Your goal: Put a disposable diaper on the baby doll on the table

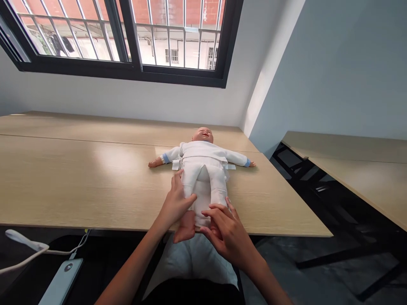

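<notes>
A baby doll (203, 169) in white clothes lies on its back on the wooden table (79, 182), arms spread, head toward the window. My left hand (176, 202) is wrapped round the doll's left-side leg, thumb across the white trouser cloth just above the bare foot (185, 228). My right hand (224, 231) pinches the hem of the other trouser leg at the table's front edge; that foot is hidden under my fingers.
A second table (356, 169) stands to the right across a gap with dark frame legs. A barred window (127, 34) runs along the back wall. Below the table edge at left lie a phone (62, 281) and a white cable (25, 250).
</notes>
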The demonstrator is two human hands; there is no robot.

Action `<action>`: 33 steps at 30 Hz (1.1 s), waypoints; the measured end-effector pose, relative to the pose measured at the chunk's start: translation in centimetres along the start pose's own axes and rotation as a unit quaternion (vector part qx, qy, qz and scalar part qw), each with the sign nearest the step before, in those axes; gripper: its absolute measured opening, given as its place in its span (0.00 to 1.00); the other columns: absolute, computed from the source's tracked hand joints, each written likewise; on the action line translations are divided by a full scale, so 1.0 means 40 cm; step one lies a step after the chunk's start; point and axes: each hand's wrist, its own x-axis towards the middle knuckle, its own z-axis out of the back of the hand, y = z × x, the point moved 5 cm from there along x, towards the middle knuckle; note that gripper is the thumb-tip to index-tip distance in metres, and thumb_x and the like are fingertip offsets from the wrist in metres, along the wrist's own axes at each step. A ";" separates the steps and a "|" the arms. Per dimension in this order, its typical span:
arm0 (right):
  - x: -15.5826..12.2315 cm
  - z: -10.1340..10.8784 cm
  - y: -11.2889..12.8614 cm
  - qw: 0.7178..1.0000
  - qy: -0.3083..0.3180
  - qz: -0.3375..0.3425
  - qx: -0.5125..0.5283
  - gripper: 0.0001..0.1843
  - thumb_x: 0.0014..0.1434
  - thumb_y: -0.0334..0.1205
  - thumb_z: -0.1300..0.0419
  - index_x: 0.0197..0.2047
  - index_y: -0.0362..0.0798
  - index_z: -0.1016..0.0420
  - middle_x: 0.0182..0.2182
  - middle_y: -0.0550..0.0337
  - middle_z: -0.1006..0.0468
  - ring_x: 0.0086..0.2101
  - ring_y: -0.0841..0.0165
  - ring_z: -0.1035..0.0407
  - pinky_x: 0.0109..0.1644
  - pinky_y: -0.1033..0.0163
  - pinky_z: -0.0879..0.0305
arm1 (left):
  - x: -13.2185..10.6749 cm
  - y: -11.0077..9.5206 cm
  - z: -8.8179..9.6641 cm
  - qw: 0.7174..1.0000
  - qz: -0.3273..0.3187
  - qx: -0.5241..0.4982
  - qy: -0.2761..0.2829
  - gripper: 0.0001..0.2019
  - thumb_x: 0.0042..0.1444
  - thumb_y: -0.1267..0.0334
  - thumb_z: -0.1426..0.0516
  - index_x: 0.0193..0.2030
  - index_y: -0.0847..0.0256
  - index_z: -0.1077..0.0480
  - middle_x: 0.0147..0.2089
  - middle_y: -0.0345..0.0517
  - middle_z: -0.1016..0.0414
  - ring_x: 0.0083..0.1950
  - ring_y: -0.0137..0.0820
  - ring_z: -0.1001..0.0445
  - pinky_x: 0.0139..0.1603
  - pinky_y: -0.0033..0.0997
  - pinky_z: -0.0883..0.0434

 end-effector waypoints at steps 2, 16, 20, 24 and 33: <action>-0.014 0.011 -0.021 0.999 -0.001 -0.019 -0.029 0.13 0.69 0.42 0.45 0.55 0.49 0.35 0.47 0.56 0.22 0.55 0.59 0.33 0.70 0.38 0.56 | 0.015 0.012 0.014 0.998 0.028 -0.043 0.026 0.34 0.49 0.66 0.43 0.63 0.59 0.49 0.65 0.57 0.42 0.69 0.47 0.42 0.68 0.48 0.41; -0.029 0.069 -0.120 0.973 -0.032 -0.061 -0.221 0.25 0.67 0.58 0.45 0.54 0.45 0.29 0.48 0.49 0.21 0.50 0.55 0.29 0.67 0.41 0.49 | 0.027 0.059 0.022 0.949 0.173 -0.226 0.133 0.29 0.51 0.62 0.37 0.59 0.57 0.40 0.60 0.51 0.31 0.60 0.45 0.30 0.50 0.35 0.26; -0.004 0.010 -0.051 0.982 0.006 -0.029 -0.186 0.37 0.62 0.63 0.42 0.65 0.45 0.36 0.61 0.47 0.29 0.61 0.53 0.37 0.70 0.42 0.51 | 0.031 0.054 0.017 0.949 0.155 -0.230 0.149 0.31 0.52 0.60 0.37 0.63 0.56 0.41 0.63 0.51 0.32 0.62 0.46 0.31 0.56 0.38 0.27; 0.025 -0.053 -0.009 0.988 0.051 -0.042 -0.142 0.33 0.67 0.52 0.44 0.70 0.48 0.42 0.66 0.50 0.37 0.65 0.55 0.43 0.69 0.42 0.48 | 0.050 0.035 0.023 0.969 0.121 -0.166 0.135 0.43 0.52 0.56 0.36 0.71 0.53 0.51 0.74 0.52 0.46 0.71 0.46 0.41 0.67 0.43 0.36; 0.061 -0.117 -0.033 0.979 0.127 -0.130 -0.095 0.42 0.54 0.23 0.52 0.72 0.50 0.46 0.71 0.63 0.47 0.70 0.53 0.56 0.71 0.36 0.58 | 0.140 0.018 0.017 0.989 -0.004 -0.006 0.149 0.37 0.50 0.60 0.38 0.67 0.56 0.42 0.72 0.50 0.42 0.71 0.47 0.41 0.69 0.45 0.39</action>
